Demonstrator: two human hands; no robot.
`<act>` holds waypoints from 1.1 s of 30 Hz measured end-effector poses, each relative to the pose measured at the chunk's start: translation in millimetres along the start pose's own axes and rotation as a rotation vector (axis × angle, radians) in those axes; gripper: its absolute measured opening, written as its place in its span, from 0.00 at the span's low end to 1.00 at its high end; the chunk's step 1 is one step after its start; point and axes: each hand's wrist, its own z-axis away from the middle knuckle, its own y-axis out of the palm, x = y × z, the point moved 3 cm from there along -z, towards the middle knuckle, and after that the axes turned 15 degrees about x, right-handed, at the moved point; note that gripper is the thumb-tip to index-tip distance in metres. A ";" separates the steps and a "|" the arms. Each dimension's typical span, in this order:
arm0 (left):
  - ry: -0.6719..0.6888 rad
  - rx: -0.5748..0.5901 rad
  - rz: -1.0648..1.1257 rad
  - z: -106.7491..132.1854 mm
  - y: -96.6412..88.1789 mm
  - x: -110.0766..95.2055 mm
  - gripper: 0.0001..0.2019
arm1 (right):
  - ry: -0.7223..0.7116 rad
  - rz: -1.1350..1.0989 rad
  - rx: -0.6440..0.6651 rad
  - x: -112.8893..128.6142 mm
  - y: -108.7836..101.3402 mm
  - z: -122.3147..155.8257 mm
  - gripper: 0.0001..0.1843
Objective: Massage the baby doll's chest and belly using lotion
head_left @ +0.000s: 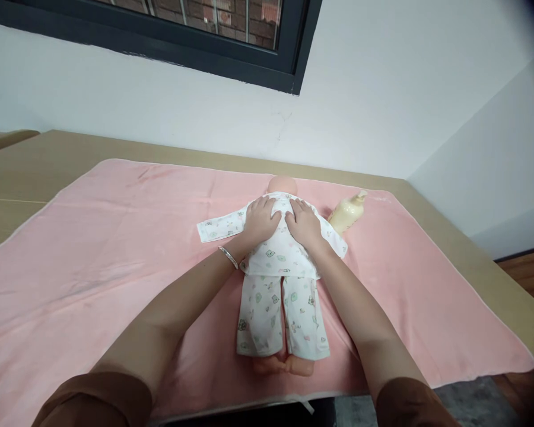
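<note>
Where hands [282, 222] rest, pink blanket [93, 249].

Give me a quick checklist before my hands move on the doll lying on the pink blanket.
1. Left hand flat on the baby doll in white printed pyjamas: ok.
2. Right hand flat beside it, on the upper torso: ok.
3. Doll fully on the pink fleece blanket, feet toward the near edge: ok.
4. Cream plastic pump bottle lying apart from the right hand: ok.
5. Bottle closed: cannot tell.
6. Silver bangle clear of the fabric: ok.
</note>
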 end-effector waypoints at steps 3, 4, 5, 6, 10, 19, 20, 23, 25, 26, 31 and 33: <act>0.011 0.023 -0.011 -0.2 -0.2 0.6 0.20 | -0.033 -0.010 0.019 -3.0 1.5 -2.8 0.28; 0.015 0.023 -0.012 -0.1 -0.6 0.7 0.20 | -0.042 -0.012 0.021 -3.4 1.8 -3.5 0.28; 0.020 0.019 -0.013 0.0 -1.2 0.7 0.20 | -0.051 -0.012 0.018 -3.5 1.8 -3.8 0.28; 0.030 0.013 -0.014 0.3 -1.9 0.4 0.20 | -0.058 -0.010 0.011 -3.3 1.7 -3.8 0.28; 0.092 -0.048 0.005 3.6 -5.0 -2.9 0.18 | -0.095 0.025 -0.069 1.0 1.2 0.6 0.25; 0.067 -0.198 0.022 14.5 -5.3 -7.5 0.13 | 0.015 0.034 -0.189 4.6 2.9 10.8 0.19; 0.068 -0.184 0.026 13.0 -5.1 -6.6 0.14 | 0.010 0.024 -0.176 4.1 2.3 9.5 0.20; 0.090 -0.105 0.032 6.3 -4.1 -3.3 0.17 | -0.046 0.004 -0.104 1.5 1.4 2.8 0.24; 0.112 -0.062 0.023 2.8 -3.5 -1.6 0.19 | -0.093 -0.003 -0.067 -0.8 1.8 -1.2 0.26; 0.119 -0.060 0.020 2.1 -3.6 -1.2 0.19 | -0.113 -0.006 -0.064 -1.6 2.2 -2.2 0.26; 0.135 -0.160 0.013 8.1 -7.7 -5.9 0.11 | -0.110 -0.006 -0.210 0.3 2.3 5.1 0.19; 0.114 -0.179 -0.032 11.5 -9.3 -9.5 0.10 | -0.059 0.001 -0.254 2.7 2.1 10.2 0.17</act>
